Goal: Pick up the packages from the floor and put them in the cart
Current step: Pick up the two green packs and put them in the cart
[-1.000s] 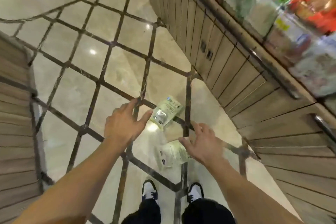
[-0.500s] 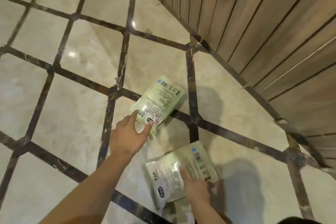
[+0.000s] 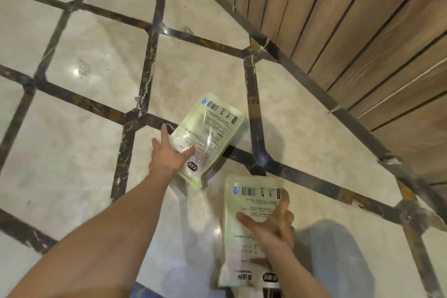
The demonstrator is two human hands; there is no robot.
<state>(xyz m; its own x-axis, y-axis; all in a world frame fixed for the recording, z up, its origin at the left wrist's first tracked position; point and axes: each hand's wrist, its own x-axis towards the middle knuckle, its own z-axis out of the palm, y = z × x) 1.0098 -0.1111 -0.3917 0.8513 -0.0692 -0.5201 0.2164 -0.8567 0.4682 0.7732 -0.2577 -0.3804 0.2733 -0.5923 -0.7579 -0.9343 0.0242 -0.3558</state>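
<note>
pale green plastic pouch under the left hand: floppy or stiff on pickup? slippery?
The pale green plastic pouch looks like a soft, thin film pack, so it will probably sag when lifted by one edge. Its glossy glare suggests a slick surface. The left hand grips its side; likely light.

Both forearms bare, no sleeves; left grip (image 3: pixel 169 155), right grip (image 3: pixel 273 227) ungloved.

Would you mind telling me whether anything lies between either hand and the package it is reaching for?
Nothing visible does. The left hand already grips the farther package, and the right hand grips the nearer package. The cart is out of view.
</note>
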